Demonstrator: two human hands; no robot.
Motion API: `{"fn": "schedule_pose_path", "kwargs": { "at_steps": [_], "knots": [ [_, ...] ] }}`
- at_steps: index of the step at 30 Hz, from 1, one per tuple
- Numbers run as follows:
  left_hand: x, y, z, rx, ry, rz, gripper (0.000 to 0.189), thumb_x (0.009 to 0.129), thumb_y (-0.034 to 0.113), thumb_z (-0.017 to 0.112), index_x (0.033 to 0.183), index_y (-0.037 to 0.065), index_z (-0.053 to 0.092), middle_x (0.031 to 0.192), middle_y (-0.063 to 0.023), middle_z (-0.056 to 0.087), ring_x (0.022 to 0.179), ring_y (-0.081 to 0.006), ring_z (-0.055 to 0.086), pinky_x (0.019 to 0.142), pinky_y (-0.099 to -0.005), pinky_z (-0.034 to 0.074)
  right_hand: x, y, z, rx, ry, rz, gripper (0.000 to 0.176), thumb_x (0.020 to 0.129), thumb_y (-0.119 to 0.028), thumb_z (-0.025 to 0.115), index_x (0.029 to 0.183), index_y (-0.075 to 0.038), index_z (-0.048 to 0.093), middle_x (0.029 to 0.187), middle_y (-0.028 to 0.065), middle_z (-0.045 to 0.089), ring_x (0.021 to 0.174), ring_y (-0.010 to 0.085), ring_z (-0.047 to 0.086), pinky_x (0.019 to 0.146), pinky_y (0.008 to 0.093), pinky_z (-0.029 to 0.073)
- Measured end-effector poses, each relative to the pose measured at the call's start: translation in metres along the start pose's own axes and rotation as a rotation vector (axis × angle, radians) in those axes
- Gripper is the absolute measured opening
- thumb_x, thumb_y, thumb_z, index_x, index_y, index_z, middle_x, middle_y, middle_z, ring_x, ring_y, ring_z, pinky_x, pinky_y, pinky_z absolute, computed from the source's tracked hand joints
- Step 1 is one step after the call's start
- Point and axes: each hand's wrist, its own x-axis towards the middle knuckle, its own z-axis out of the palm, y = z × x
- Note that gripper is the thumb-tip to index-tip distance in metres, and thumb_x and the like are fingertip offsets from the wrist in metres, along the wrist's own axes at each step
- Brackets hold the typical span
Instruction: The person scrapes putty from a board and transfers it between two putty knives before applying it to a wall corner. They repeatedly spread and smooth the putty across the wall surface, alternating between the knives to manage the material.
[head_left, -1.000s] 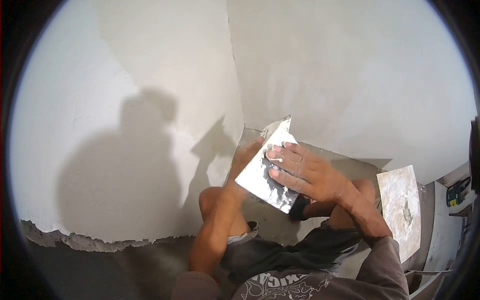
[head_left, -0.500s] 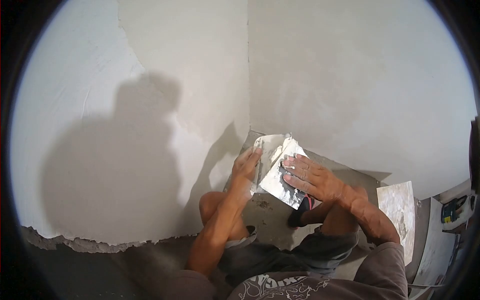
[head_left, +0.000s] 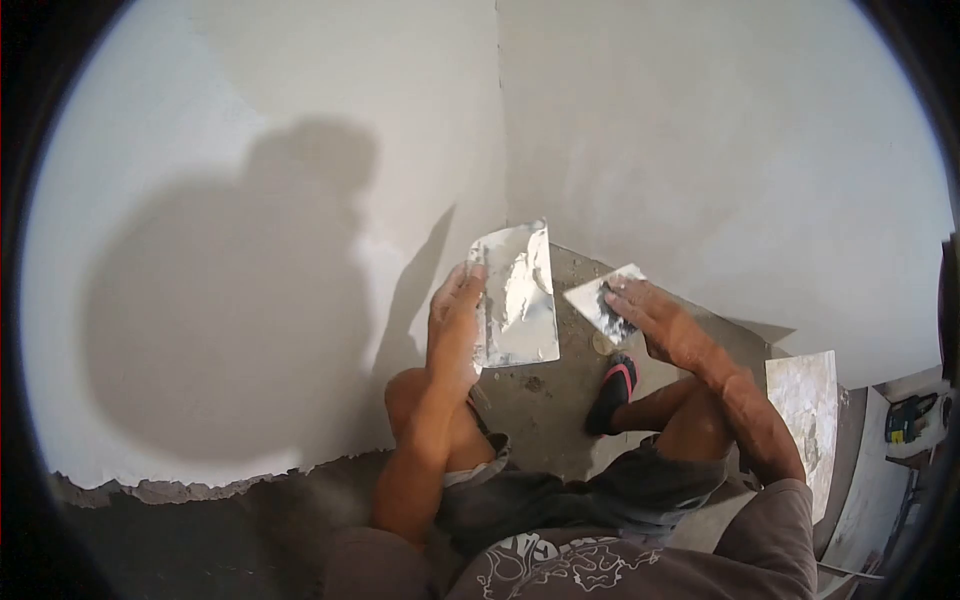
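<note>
My left hand [head_left: 456,318] is closed around the back edge of a wide putty knife [head_left: 535,335]. Wet white plaster [head_left: 517,290] lies in a ridge on its blade. To the right, my right hand [head_left: 662,322] grips a smaller putty knife [head_left: 594,302], fingers laid along its smeared blade; its handle is hidden under the hand. A gap separates the two blades, which are held above the floor near the wall corner. White residue coats the fingers of both hands.
Plastered walls meet in a corner [head_left: 502,130] ahead. The left wall [head_left: 200,330] has a ragged lower edge [head_left: 190,492]. A smeared pale board [head_left: 803,430] stands at my right. My foot in a dark shoe [head_left: 612,396] rests on the concrete floor [head_left: 545,420].
The two putty knives have come apart: the smaller one moved right, the wide one left and slightly up. Plaster now sits on the wide blade, and the smaller blade shows less of it.
</note>
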Motion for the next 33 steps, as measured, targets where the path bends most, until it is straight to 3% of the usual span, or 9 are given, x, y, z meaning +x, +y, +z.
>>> {"fn": "schedule_pose_path", "kwargs": {
  "at_steps": [5,6,8,12,15,21,24,27,33],
  "knots": [
    [-0.011,0.003,-0.002,0.176,0.225,0.059,0.040,0.100,0.025,0.054,0.124,-0.008,0.051,0.107,-0.0071,0.062,0.094,-0.0103,0.059,0.083,-0.0244,0.048,0.000,-0.004,0.007,0.198,0.148,0.213,0.076,0.073,0.010,0.059,0.143,-0.012,0.041,0.138,0.0167,0.050,0.122,0.0386,0.051,0.101,0.0444,0.046],
    [-0.010,0.001,-0.006,0.202,0.247,0.074,0.042,0.100,0.025,0.054,0.125,-0.008,0.051,0.107,-0.0073,0.062,0.094,-0.0109,0.059,0.084,-0.0248,0.047,0.004,-0.010,0.006,0.209,0.223,0.209,0.066,0.080,0.007,0.056,0.143,-0.013,0.042,0.128,0.0189,0.056,0.109,0.0410,0.057,0.091,0.0435,0.050],
    [-0.006,-0.009,-0.014,0.245,0.377,0.143,0.038,0.101,0.026,0.052,0.121,-0.006,0.052,0.105,-0.0084,0.062,0.094,-0.0126,0.058,0.084,-0.0265,0.047,0.011,-0.024,0.001,0.338,0.231,0.373,0.049,0.087,0.001,0.054,0.134,-0.009,0.049,0.109,0.0202,0.061,0.092,0.0384,0.060,0.081,0.0425,0.050],
    [-0.009,0.000,-0.032,0.507,0.256,0.352,0.027,0.103,0.022,0.046,0.111,-0.003,0.053,0.097,-0.0091,0.060,0.086,-0.0125,0.054,0.078,-0.0274,0.045,0.024,-0.049,-0.014,0.538,0.168,0.628,0.018,0.096,-0.012,0.052,0.110,-0.003,0.058,0.073,0.0179,0.058,0.062,0.0295,0.055,0.063,0.0390,0.047],
    [-0.014,0.002,-0.029,0.589,0.290,0.447,0.027,0.104,0.022,0.044,0.111,-0.003,0.052,0.095,-0.0093,0.060,0.085,-0.0131,0.054,0.076,-0.0286,0.046,0.031,-0.065,-0.004,0.640,0.323,0.573,0.016,0.095,-0.017,0.054,0.097,-0.001,0.057,0.064,0.0145,0.053,0.057,0.0236,0.049,0.058,0.0357,0.044],
    [-0.009,0.001,-0.028,0.735,0.362,0.561,0.030,0.104,0.022,0.043,0.113,-0.006,0.049,0.097,-0.0143,0.061,0.090,-0.0171,0.057,0.078,-0.0316,0.047,0.041,-0.082,0.010,0.825,0.350,0.495,0.016,0.093,-0.014,0.053,0.096,0.001,0.055,0.063,0.0149,0.053,0.057,0.0232,0.050,0.058,0.0353,0.044],
    [-0.006,0.000,-0.017,0.782,0.433,0.663,0.030,0.104,0.022,0.043,0.110,-0.006,0.049,0.096,-0.0134,0.059,0.087,-0.0165,0.057,0.078,-0.0313,0.048,0.050,-0.092,0.013,0.921,0.321,0.527,0.016,0.093,-0.014,0.052,0.096,0.002,0.054,0.065,0.0146,0.054,0.058,0.0206,0.051,0.057,0.0358,0.044],
    [-0.002,-0.003,-0.017,0.898,0.492,0.762,0.032,0.102,0.020,0.042,0.116,-0.008,0.047,0.102,-0.0195,0.061,0.091,-0.0235,0.061,0.079,-0.0346,0.049,0.060,-0.104,0.022,0.962,0.358,0.568,0.017,0.093,-0.014,0.052,0.097,0.002,0.054,0.068,0.0132,0.055,0.060,0.0177,0.052,0.057,0.0352,0.043],
    [-0.001,-0.005,0.007,0.857,0.575,0.845,0.040,0.103,0.027,0.043,0.119,-0.009,0.044,0.107,-0.0196,0.057,0.094,-0.0239,0.060,0.082,-0.0335,0.049,0.073,-0.114,0.025,1.054,0.458,0.614,0.019,0.094,-0.014,0.052,0.101,0.004,0.053,0.069,0.0125,0.056,0.062,0.0153,0.050,0.058,0.0339,0.043]
  ]
}}
